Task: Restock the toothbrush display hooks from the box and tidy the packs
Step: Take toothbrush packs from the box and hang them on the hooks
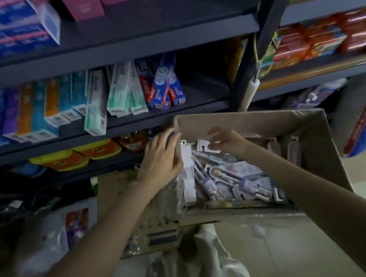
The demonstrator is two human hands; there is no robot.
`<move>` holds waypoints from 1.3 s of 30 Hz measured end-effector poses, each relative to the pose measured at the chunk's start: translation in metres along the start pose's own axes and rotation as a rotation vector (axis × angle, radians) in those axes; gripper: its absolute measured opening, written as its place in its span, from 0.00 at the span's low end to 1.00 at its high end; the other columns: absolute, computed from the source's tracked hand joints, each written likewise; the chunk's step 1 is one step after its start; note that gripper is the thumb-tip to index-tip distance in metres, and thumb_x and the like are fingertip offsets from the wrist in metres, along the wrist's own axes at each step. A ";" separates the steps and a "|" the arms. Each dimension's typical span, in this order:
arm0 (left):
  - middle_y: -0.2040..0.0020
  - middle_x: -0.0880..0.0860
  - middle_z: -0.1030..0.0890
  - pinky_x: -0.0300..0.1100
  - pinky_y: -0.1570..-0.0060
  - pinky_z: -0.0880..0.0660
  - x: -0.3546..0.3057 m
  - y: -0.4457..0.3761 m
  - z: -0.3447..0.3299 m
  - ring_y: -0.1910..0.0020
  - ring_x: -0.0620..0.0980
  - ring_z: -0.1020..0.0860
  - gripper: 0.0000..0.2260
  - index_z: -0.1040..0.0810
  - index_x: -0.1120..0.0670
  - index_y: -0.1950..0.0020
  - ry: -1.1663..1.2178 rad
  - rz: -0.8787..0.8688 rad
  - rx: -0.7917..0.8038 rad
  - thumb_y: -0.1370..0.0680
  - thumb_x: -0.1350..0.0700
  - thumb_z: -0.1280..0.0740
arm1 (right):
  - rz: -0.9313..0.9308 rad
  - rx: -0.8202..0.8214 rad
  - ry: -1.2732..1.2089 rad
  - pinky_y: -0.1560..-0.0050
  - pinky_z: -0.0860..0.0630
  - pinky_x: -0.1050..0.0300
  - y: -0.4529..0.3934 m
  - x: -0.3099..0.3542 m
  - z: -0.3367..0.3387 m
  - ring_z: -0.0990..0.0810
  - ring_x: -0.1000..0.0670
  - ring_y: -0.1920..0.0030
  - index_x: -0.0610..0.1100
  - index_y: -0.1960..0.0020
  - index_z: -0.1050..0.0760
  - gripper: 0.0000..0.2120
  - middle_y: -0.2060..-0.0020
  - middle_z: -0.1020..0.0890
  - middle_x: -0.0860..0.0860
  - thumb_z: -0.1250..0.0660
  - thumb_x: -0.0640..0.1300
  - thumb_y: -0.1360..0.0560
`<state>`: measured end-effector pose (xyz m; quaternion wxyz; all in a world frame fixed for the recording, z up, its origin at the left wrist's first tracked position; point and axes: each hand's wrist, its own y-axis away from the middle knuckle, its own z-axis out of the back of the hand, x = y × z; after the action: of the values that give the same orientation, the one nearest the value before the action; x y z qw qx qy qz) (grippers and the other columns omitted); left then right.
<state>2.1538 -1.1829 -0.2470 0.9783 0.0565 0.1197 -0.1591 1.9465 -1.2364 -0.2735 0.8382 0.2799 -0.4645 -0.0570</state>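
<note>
An open cardboard box [311, 161] sits low in front of the shelving, filled with several toothbrush packs [231, 178] lying loose. My left hand [161, 158] grips a long white pack [188, 174] that stands upright at the box's left wall. Over the back of the box, my right hand [225, 141] pinches the top of a white carded pack [203, 146]. No display hooks are visible.
Dark shelves [122, 47] hold toothpaste cartons [97, 102] at mid height and yellow-orange tubs [77, 156] below. A second flattened box [119, 190] and plastic bags [52, 233] lie left of the box. A black upright post [252, 58] rises behind it; pale floor shows at right.
</note>
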 end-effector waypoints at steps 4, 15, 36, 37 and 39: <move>0.28 0.53 0.35 0.52 0.35 0.37 0.006 0.012 -0.029 0.31 0.55 0.36 0.26 0.36 0.56 0.27 0.060 0.033 0.082 0.24 0.49 0.40 | 0.058 0.122 0.181 0.46 0.31 0.55 -0.040 -0.031 -0.035 0.30 0.50 0.49 0.37 0.34 0.33 0.25 0.48 0.28 0.46 0.30 0.33 0.29; 0.25 0.47 0.42 0.46 0.31 0.45 0.013 0.017 -0.038 0.26 0.48 0.44 0.26 0.41 0.54 0.25 0.062 0.050 0.122 0.22 0.50 0.40 | 0.095 0.034 0.337 0.38 0.36 0.52 -0.082 -0.068 -0.087 0.35 0.40 0.36 0.44 0.33 0.35 0.28 0.35 0.31 0.42 0.28 0.41 0.30; 0.50 0.44 0.23 0.25 0.59 0.29 -0.009 0.067 0.181 0.55 0.36 0.24 0.09 0.26 0.53 0.41 0.985 0.085 -0.042 0.21 0.59 0.38 | 0.834 -0.108 -0.750 0.52 0.24 0.51 0.159 0.211 0.027 0.22 0.45 0.54 0.45 0.54 0.33 0.14 0.59 0.24 0.48 0.32 0.33 0.34; 0.54 0.45 0.22 0.25 0.60 0.29 -0.003 0.078 0.202 0.60 0.33 0.23 0.08 0.26 0.54 0.44 0.987 0.038 -0.111 0.22 0.61 0.37 | 0.884 -0.093 -0.775 0.54 0.24 0.55 0.171 0.234 0.025 0.21 0.48 0.56 0.45 0.54 0.33 0.14 0.59 0.24 0.49 0.33 0.34 0.34; 0.57 0.45 0.23 0.24 0.61 0.29 0.006 0.095 0.240 0.65 0.30 0.24 0.07 0.25 0.53 0.51 0.976 -0.008 -0.220 0.24 0.64 0.35 | 0.946 -0.101 -0.764 0.59 0.26 0.59 0.189 0.273 0.017 0.23 0.51 0.58 0.47 0.53 0.32 0.13 0.58 0.23 0.50 0.34 0.34 0.32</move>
<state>2.2424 -1.1305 -0.0105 0.8078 0.0205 0.5798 -0.1045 2.0550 -1.1830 0.0362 0.5590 -0.0372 -0.8030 0.2033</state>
